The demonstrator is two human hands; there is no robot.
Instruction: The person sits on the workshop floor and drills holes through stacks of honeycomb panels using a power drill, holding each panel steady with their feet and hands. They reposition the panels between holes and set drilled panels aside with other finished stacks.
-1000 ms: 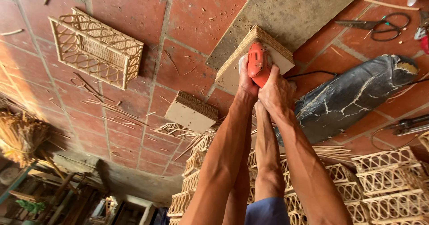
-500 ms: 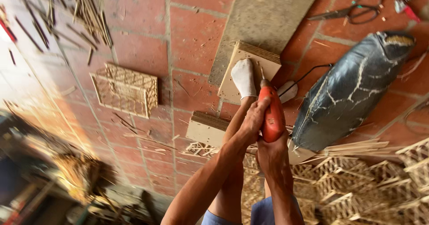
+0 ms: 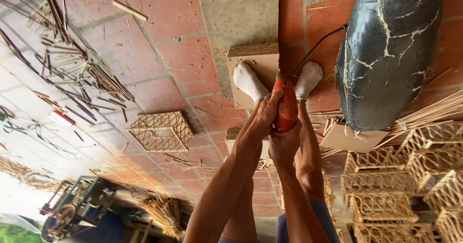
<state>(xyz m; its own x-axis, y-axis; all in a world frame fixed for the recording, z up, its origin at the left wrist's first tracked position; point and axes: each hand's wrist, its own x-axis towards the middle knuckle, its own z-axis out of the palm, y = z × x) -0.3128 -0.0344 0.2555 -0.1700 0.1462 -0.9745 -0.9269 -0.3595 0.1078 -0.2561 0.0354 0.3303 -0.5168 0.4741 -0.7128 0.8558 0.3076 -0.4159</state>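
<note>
Head view, looking down past the person's knees to a red tiled floor [image 3: 159,59]. Both hands close around an orange power drill [image 3: 288,105]: the left hand [image 3: 263,117] wraps its fingers [image 3: 270,103] tightly about the body on one side, the right hand [image 3: 284,144] grips from below with fingers fully curled, no gap showing. The two-handed clasp appears to steady the tool and press its nose downward. Just beyond the fingertips lies a flat tan board [image 3: 255,67], pinned to the floor by two white-socked feet [image 3: 248,81], one on either side of the drill, seemingly to stop the board from shifting. A black cord [image 3: 316,45] runs from the drill away toward a cracked dark cushion [image 3: 386,55] to the right of the hands. To the left of the fingers, well apart, stands a woven rattan basket frame [image 3: 161,131]; similar frames [image 3: 386,194] are stacked near the right wrist. Loose cane strips [image 3: 82,64] lie scattered far left
</note>
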